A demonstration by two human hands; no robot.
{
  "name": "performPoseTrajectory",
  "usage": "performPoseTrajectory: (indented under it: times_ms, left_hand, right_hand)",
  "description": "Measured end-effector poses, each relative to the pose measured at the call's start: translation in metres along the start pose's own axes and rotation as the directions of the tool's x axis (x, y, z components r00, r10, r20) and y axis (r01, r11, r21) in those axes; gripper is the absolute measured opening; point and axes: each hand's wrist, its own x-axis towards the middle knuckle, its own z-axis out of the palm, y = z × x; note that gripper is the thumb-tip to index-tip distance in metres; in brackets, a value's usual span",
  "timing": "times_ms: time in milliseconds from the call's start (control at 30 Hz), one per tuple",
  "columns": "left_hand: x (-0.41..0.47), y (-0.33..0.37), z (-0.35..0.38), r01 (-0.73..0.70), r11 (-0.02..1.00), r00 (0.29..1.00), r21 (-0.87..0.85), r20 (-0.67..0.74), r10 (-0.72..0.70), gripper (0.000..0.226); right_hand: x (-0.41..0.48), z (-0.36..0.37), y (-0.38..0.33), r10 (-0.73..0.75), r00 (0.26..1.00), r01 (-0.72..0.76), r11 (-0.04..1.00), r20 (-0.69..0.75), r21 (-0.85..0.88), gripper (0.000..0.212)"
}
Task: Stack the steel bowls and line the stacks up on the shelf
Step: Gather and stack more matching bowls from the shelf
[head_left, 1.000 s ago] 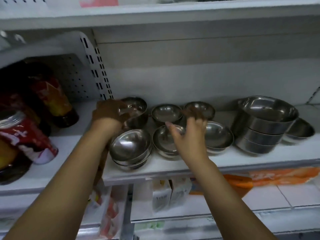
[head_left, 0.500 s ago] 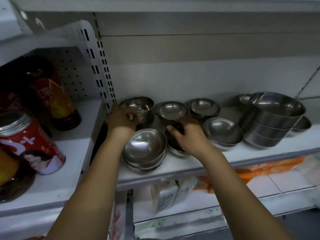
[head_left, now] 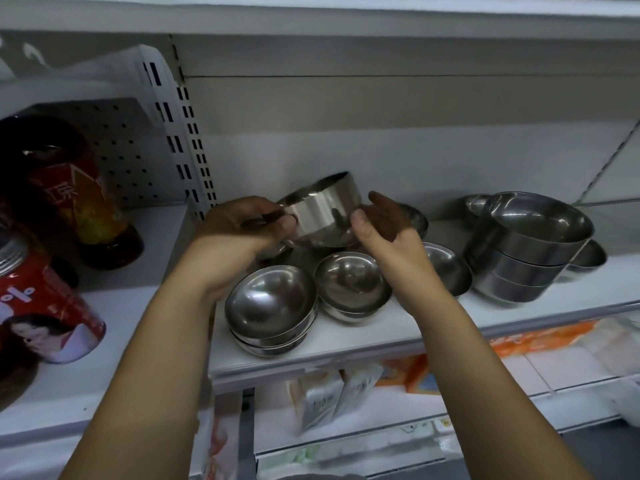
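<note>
Gripped the deep steel bowl (head_left: 322,216) with the left hand (head_left: 242,223), fingers curled round its left wall and rim. Held it tilted, mouth turned up and away, clear above the shelf (head_left: 346,344) and over the back row. Rested the right hand (head_left: 384,223) just beside the bowl's right wall, thumb touching steel, fingers loosely spread, pinching nothing. Saw directly below two low stacks of shallow bowls: the front-left stack (head_left: 270,306) near the shelf's front lip, the middle stack (head_left: 349,285) just beside it. Noted the slotted upright (head_left: 187,133) close at the left and the stack of large bowls (head_left: 530,251) well apart at the right. Found bare shelf along the front lip between them.
</note>
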Motion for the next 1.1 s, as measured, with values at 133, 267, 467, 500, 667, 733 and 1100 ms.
performPoseTrajectory:
  times_ms: [133, 267, 467, 500, 667, 733, 1100]
  left_hand:
    - [-0.011, 0.006, 0.018, 0.006, 0.994, 0.997, -0.107, 0.074, 0.002, 0.051]
    - [-0.017, 0.011, 0.046, 0.032, 0.973, 0.996, -0.227, 0.089, -0.012, 0.092]
    - [-0.018, 0.021, 0.088, -0.058, 0.959, 0.978, -0.276, 0.176, 0.109, 0.107]
    - [-0.018, 0.025, 0.096, -0.073, 0.959, 0.977, -0.273, 0.172, 0.123, 0.107]
    - [-0.015, 0.033, 0.14, -0.116, 0.964, 0.977, -0.241, 0.148, 0.154, 0.105]
    - [-0.011, 0.037, 0.158, -0.118, 0.957, 0.981, -0.265, 0.121, 0.155, 0.1]
    - [0.014, 0.079, 0.271, -0.059, 0.994, 0.995, -0.095, -0.084, 0.051, 0.04]
  right_hand:
    - [-0.002, -0.027, -0.008, -0.035, 0.995, 0.037, 0.999, 0.089, -0.019, 0.09]
    - [-0.006, -0.062, -0.012, -0.147, 0.985, 0.139, 0.986, 0.091, 0.089, 0.093]
    - [-0.016, -0.126, -0.02, -0.228, 0.956, 0.235, 0.972, 0.187, -0.016, 0.114]
    - [-0.017, -0.136, -0.021, -0.226, 0.955, 0.236, 0.971, 0.193, -0.029, 0.116]
    - [-0.024, -0.177, -0.03, -0.214, 0.962, 0.23, 0.97, 0.17, -0.08, 0.116]
    - [-0.026, -0.195, -0.035, -0.191, 0.974, 0.205, 0.972, 0.125, -0.113, 0.109]
    - [-0.007, -0.276, -0.069, -0.054, 0.983, -0.011, 0.937, -0.173, -0.35, 0.055]
